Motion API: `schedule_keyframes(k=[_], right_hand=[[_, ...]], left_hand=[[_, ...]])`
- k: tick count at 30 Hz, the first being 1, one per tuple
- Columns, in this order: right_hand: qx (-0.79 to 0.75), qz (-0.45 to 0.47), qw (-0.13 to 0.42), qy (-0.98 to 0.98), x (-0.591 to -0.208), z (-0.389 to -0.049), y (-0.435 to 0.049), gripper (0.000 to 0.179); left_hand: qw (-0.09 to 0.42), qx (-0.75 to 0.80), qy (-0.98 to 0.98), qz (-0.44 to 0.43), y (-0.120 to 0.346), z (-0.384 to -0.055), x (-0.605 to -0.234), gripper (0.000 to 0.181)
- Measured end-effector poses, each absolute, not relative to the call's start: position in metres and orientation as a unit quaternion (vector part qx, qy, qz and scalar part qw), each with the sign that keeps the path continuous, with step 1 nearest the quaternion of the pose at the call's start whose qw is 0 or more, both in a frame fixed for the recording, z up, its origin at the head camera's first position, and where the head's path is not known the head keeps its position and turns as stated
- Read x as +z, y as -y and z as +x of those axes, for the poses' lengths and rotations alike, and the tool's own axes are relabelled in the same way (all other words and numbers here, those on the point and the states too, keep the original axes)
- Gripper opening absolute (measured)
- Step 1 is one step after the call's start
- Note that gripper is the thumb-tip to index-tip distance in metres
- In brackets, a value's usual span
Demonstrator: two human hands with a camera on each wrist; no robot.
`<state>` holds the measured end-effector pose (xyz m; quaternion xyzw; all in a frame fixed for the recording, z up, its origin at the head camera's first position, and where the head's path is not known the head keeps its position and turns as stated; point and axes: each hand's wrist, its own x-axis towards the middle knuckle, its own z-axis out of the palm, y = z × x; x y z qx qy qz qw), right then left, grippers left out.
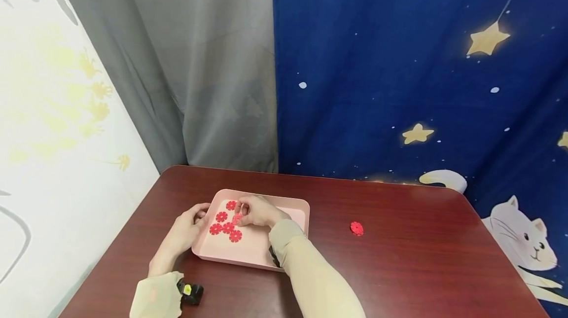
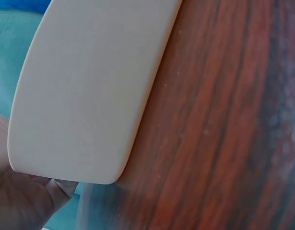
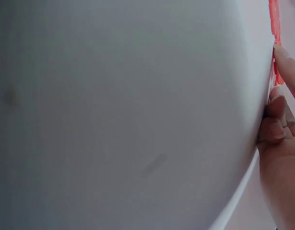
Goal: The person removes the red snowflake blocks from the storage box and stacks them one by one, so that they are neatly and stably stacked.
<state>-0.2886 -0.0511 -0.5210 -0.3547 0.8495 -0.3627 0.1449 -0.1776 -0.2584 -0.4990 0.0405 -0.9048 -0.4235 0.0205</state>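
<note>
A shallow pink tray (image 1: 275, 254) sits on the table with several red notched plastic discs (image 1: 215, 229) in its left half. My left hand (image 1: 184, 229) holds the tray at its left side, fingers bent against the rim; in the left wrist view that hand (image 2: 22, 196) shows at the tray's end. Over the tray, my right hand (image 1: 259, 211) has its thumb and fingertips pinching a red disc (image 1: 237, 219) among the others. In the right wrist view the fingertips (image 3: 287, 67) touch red plastic (image 3: 277, 28), while the tray wall hides most of the discs.
One more red disc (image 1: 357, 228) lies alone on the dark red wooden table (image 1: 412, 254), right of the tray. Grey curtain (image 1: 226, 71) and blue star-patterned curtain (image 1: 377, 86) hang behind the table's far edge. A pale patterned wall (image 1: 57, 125) stands at the left.
</note>
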Motion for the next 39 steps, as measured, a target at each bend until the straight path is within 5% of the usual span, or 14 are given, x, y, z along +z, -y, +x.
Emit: schedule_keyframes(k=[11, 24, 39], right_hand=[[-0.364, -0.345, 0.145, -0.853, -0.518, -0.29, 0.048, 0.023], [-0.47, -0.289, 0.221, -0.804, -0.496, -0.295, 0.041, 0.029], [-0.602, -0.31, 0.146, -0.721, -0.439, -0.284, -0.008, 0.028]], left_hand=[[0.018, -0.416, 0.908, 0.038, 0.26, -0.181, -0.502, 0.037], [0.015, -0.422, 0.906, 0.041, 0.259, -0.182, -0.503, 0.038], [0.009, -0.41, 0.911, 0.037, 0.256, -0.179, -0.501, 0.039]])
